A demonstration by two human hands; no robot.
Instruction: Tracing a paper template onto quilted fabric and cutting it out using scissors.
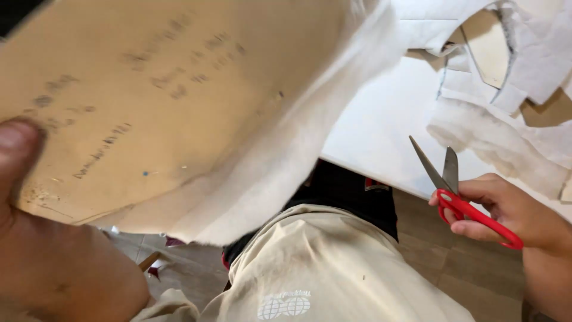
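Two hands: left hand (36, 226) pinching tan pattern card (155, 101), right hand (512, 211) gripping red-handled scissors (459, 191).

The only thing bearing writing is a tan cardboard pattern sheet (167, 89), filling the view from nine o'clock up to twelve. It is flat, broad and irregular in outline, with faint dark handwritten marks scattered across its face, blurred. White fabric (280, 155) lies just behind its lower right edge. A small white printed emblem (285, 305) sits on beige cloth at six o'clock.
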